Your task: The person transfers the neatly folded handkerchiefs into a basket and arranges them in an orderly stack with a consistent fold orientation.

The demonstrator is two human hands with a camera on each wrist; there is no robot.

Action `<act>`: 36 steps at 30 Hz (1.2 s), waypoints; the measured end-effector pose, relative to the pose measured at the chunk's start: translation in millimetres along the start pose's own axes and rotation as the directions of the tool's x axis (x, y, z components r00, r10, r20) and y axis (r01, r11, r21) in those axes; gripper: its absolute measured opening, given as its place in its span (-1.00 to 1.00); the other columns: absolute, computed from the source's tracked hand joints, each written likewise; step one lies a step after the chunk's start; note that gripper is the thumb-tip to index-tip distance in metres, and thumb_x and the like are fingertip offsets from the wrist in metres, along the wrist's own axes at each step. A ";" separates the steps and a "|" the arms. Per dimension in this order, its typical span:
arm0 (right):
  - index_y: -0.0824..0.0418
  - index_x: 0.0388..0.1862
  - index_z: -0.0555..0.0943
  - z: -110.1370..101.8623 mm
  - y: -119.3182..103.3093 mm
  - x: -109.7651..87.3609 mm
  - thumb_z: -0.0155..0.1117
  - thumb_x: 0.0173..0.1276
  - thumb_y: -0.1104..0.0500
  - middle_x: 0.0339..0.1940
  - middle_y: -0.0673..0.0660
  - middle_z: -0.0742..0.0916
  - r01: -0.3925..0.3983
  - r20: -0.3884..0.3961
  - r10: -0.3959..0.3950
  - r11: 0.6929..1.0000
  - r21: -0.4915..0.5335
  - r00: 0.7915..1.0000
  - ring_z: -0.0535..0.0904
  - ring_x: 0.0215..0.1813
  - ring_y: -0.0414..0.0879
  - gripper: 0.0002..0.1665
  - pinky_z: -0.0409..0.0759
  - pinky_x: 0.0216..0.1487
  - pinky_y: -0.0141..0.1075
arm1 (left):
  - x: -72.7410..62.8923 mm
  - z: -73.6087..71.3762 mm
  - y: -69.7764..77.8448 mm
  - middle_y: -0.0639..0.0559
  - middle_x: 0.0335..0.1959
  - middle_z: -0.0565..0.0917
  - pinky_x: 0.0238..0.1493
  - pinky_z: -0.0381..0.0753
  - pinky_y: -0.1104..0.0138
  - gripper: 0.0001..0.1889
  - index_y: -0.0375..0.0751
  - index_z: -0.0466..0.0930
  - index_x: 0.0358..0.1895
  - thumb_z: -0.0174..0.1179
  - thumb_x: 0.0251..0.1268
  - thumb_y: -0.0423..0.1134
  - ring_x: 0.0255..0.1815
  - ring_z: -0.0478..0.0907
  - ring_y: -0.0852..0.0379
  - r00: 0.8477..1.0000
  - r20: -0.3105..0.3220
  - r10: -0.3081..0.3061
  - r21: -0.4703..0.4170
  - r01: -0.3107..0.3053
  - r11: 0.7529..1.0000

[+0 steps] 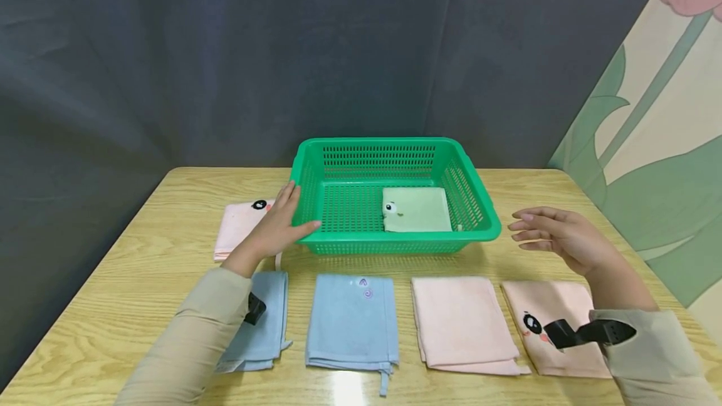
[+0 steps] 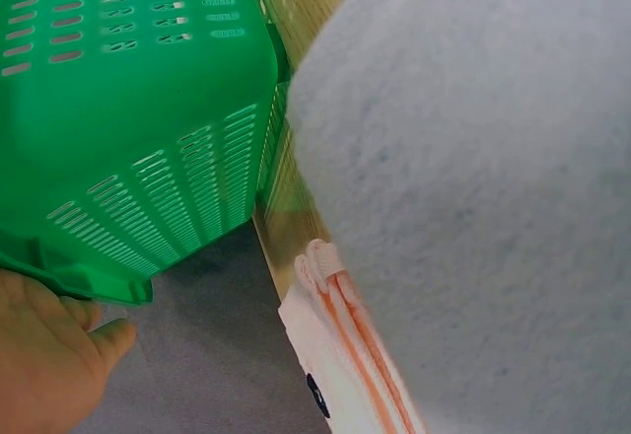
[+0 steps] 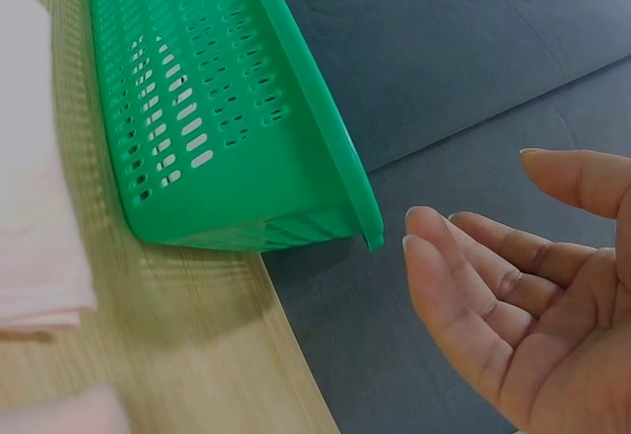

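Note:
A green plastic basket with slotted walls stands at the back of the table. Inside it, toward the right, lies a folded light-green towel with an embroidered eye. My left hand is at the basket's left rim, its fingers extended along the outside and the thumb by the front corner. Beneath that hand, a folded pink towel with a black eye is partly covered. To the right of the basket, my right hand hovers apart from it, fingers loosely bent, palm bare in the right wrist view.
Along the front of the wooden table lie folded towels: a blue one partly under my left sleeve, another blue one, a plain pink one, and a pink one with an eye below my right arm. Behind hangs a dark curtain.

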State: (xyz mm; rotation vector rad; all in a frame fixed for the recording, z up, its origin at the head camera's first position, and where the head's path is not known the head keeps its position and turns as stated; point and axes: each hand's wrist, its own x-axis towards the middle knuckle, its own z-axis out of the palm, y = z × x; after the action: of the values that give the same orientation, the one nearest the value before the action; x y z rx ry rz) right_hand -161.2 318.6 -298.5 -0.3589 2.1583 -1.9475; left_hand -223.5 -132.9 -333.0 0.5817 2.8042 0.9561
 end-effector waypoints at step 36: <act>-0.03 -0.17 0.51 -30.1 26.4 -35.2 -0.20 0.38 0.31 -0.26 -0.03 0.64 -0.043 -0.025 0.041 0.997 -0.064 0.999 0.58 -0.25 -0.15 -0.66 0.51 -0.27 -0.39 | 0.8 0.1 -0.3 -0.02 0.34 -0.43 0.15 -0.11 -0.08 -0.05 -0.22 -0.37 0.34 -0.12 0.10 0.29 0.31 -0.45 0.02 1.000 0.005 -0.008 -0.006 0.008 1.000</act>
State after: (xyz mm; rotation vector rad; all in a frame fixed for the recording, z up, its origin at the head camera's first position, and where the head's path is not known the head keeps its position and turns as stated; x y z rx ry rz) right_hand -138.4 360.7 -321.9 -0.3006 2.2288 -1.8725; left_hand -224.3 -132.7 -333.3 0.5710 2.7965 0.9597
